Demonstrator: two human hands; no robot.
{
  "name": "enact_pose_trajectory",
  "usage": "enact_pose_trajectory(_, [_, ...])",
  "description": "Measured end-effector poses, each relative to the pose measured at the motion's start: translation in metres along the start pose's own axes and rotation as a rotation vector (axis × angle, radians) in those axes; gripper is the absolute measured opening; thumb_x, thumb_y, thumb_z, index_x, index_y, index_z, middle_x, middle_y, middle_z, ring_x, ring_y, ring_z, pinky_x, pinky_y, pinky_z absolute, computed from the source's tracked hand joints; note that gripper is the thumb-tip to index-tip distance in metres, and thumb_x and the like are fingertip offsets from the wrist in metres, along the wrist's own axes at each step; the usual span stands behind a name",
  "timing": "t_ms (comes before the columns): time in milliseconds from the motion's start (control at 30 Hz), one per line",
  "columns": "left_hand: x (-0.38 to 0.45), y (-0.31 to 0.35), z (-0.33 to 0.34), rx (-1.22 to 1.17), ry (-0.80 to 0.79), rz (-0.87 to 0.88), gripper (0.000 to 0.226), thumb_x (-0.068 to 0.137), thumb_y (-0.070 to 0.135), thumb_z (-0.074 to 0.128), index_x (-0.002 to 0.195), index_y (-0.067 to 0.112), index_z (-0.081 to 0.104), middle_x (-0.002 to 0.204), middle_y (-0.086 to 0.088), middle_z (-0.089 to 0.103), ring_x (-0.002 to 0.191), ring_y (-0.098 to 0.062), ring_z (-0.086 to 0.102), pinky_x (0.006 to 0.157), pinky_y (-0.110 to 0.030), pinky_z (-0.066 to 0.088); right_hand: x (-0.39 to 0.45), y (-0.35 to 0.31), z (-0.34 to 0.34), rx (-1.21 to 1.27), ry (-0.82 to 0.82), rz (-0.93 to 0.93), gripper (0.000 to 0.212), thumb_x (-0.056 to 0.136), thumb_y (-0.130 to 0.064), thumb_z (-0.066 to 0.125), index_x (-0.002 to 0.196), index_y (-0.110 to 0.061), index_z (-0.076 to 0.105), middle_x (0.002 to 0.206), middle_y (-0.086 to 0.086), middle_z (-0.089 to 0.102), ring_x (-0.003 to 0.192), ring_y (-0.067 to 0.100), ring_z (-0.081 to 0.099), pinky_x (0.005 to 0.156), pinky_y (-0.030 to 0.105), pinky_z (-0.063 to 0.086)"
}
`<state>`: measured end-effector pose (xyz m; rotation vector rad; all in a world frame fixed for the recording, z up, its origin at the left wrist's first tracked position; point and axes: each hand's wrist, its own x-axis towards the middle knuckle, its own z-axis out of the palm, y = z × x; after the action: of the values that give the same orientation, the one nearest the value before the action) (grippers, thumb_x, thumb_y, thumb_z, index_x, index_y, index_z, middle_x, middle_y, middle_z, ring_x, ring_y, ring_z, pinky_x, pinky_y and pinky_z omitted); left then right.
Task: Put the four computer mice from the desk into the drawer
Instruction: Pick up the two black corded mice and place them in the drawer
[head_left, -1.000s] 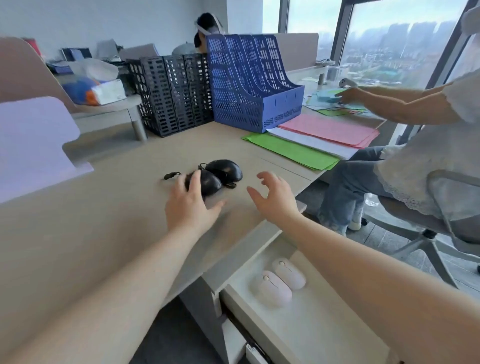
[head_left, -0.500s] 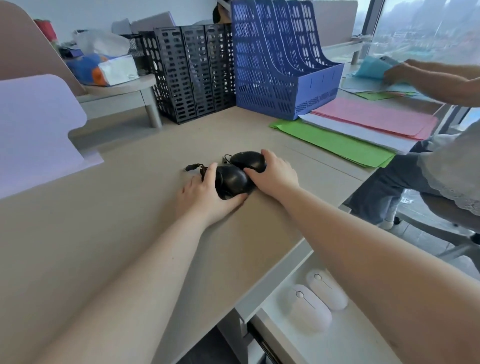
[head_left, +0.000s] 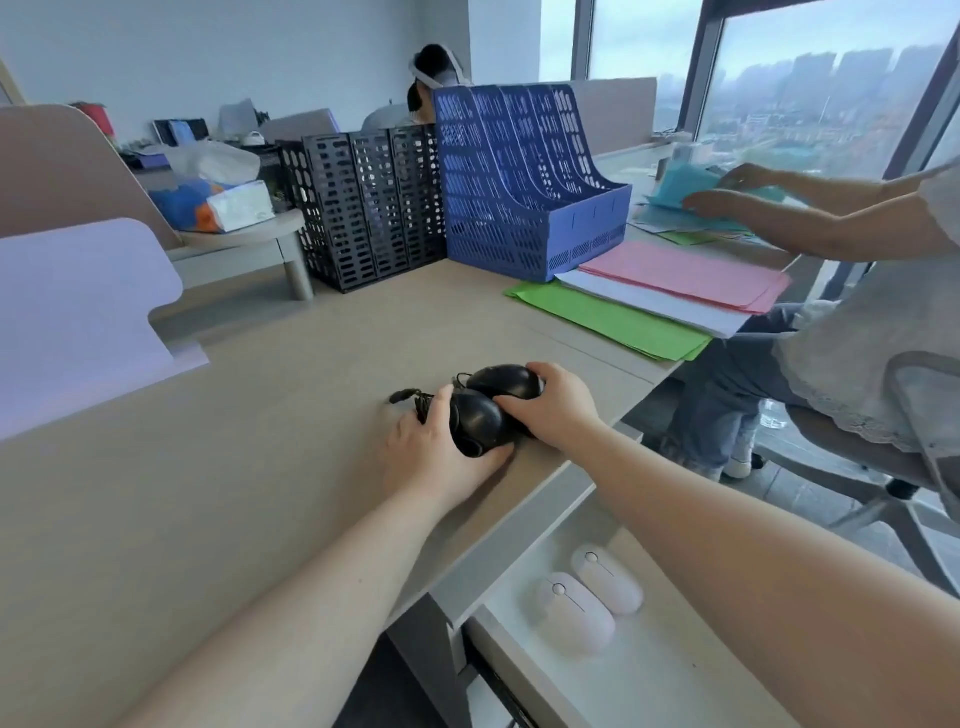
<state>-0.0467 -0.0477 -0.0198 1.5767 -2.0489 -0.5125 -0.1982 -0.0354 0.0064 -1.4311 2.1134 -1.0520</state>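
With left hand (head_left: 434, 454) fingers clamped on near black mouse (head_left: 475, 423) and right hand (head_left: 553, 410) on far black mouse (head_left: 506, 381) at frame centre, best to gather trailing cords (head_left: 410, 399) before lifting toward drawer (head_left: 670, 675) at lower right.

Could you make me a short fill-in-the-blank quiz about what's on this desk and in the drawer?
1. The open drawer already holds ____ pale pink mice.
2. The left hand and the right hand each grip a ____ mouse on the desk.
3. Beside the black file rack stands a ____ one.

Missing words: two; black; blue
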Motion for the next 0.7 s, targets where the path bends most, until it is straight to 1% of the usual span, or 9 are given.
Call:
enact_pose_trajectory(133, [-0.027, 0.023, 0.007, -0.059, 0.007, 0.034, 0.09, 0.048, 0.074, 0.063, 0.125, 0.031, 0.045, 0.121, -0.01, 0.058, 0.118, -0.031, 0.05, 0.098, -0.04, 0.045, -0.029, 0.012, -0.029, -0.011, -0.01, 0.044, 0.032, 0.075, -0.037, 0.067, 0.094, -0.011, 0.065, 0.092, 0.006, 0.069, 0.093, 0.028, 0.063, 0.077, 0.037, 0.05])
enact_pose_trajectory(167, [-0.034, 0.029, 0.008, -0.087, 0.019, 0.046, 0.089, 0.047, 0.073, 0.066, 0.123, 0.031, 0.047, 0.119, -0.01, 0.057, 0.115, -0.03, 0.052, 0.096, -0.037, 0.046, -0.037, 0.015, -0.036, -0.004, -0.007, 0.059, 0.032, 0.073, -0.037, 0.067, 0.091, -0.009, 0.065, 0.088, 0.008, 0.069, 0.089, 0.029, 0.063, 0.075, 0.038, 0.052])
enact_pose_trajectory(233, [-0.048, 0.043, 0.009, -0.146, -0.001, 0.058, 0.084, 0.051, 0.059, 0.076, 0.124, 0.028, 0.049, 0.121, -0.012, 0.054, 0.113, -0.029, 0.052, 0.091, -0.029, 0.043, -0.051, 0.021, -0.052, 0.005, 0.001, 0.075, 0.034, 0.072, -0.037, 0.067, 0.089, -0.007, 0.066, 0.085, 0.01, 0.07, 0.086, 0.029, 0.065, 0.076, 0.041, 0.054])
enact_pose_trajectory(300, [-0.066, 0.055, 0.013, -0.163, 0.026, 0.099, 0.087, 0.049, 0.059, 0.073, 0.125, 0.024, 0.051, 0.12, -0.013, 0.054, 0.111, -0.028, 0.051, 0.085, -0.026, 0.04, -0.067, 0.028, -0.069, 0.004, 0.009, 0.079, 0.033, 0.072, -0.037, 0.068, 0.088, -0.008, 0.067, 0.083, 0.009, 0.07, 0.086, 0.028, 0.065, 0.077, 0.041, 0.055])
enact_pose_trajectory(367, [-0.089, 0.066, 0.026, -0.152, 0.089, 0.139, 0.093, 0.046, 0.068, 0.063, 0.126, 0.02, 0.052, 0.115, -0.014, 0.058, 0.105, -0.03, 0.052, 0.08, -0.027, 0.042, -0.084, 0.043, -0.082, 0.004, 0.009, 0.083, 0.032, 0.071, -0.037, 0.069, 0.089, -0.011, 0.069, 0.084, 0.006, 0.07, 0.085, 0.025, 0.065, 0.076, 0.039, 0.055])
enact_pose_trajectory(433, [-0.119, 0.077, 0.04, -0.186, 0.117, 0.153, 0.092, 0.049, 0.066, 0.065, 0.128, 0.019, 0.052, 0.113, -0.016, 0.056, 0.101, -0.032, 0.053, 0.079, -0.031, 0.046, -0.101, 0.062, -0.094, -0.021, -0.001, 0.091, 0.03, 0.071, -0.039, 0.069, 0.089, -0.015, 0.069, 0.085, 0.005, 0.071, 0.083, 0.023, 0.065, 0.076, 0.038, 0.055])
enact_pose_trajectory(567, [-0.168, 0.1, 0.067, -0.233, 0.021, 0.077, 0.089, 0.059, 0.061, 0.075, 0.135, 0.029, 0.04, 0.123, -0.012, 0.047, 0.108, -0.031, 0.053, 0.084, -0.035, 0.052, -0.131, 0.101, -0.113, -0.036, -0.007, 0.125, 0.022, 0.07, -0.039, 0.068, 0.08, -0.02, 0.068, 0.075, -0.001, 0.069, 0.075, 0.018, 0.063, 0.067, 0.033, 0.052])
enact_pose_trajectory(633, [-0.18, 0.105, 0.083, -0.218, -0.022, 0.06, 0.089, 0.059, 0.061, 0.074, 0.135, 0.031, 0.038, 0.125, -0.011, 0.046, 0.111, -0.032, 0.053, 0.086, -0.038, 0.052, -0.143, 0.118, -0.115, -0.019, -0.007, 0.164, 0.023, 0.068, -0.039, 0.068, 0.077, -0.017, 0.067, 0.073, 0.004, 0.07, 0.07, 0.017, 0.061, 0.064, 0.032, 0.049])
enact_pose_trajectory(700, [-0.188, 0.106, 0.098, -0.191, -0.062, 0.048, 0.089, 0.058, 0.062, 0.073, 0.133, 0.031, 0.038, 0.124, -0.012, 0.047, 0.111, -0.033, 0.053, 0.087, -0.04, 0.052, -0.154, 0.137, -0.114, 0.0, -0.004, 0.22, 0.029, 0.066, -0.041, 0.068, 0.079, -0.015, 0.069, 0.077, 0.008, 0.073, 0.068, 0.017, 0.063, 0.063, 0.032, 0.052])
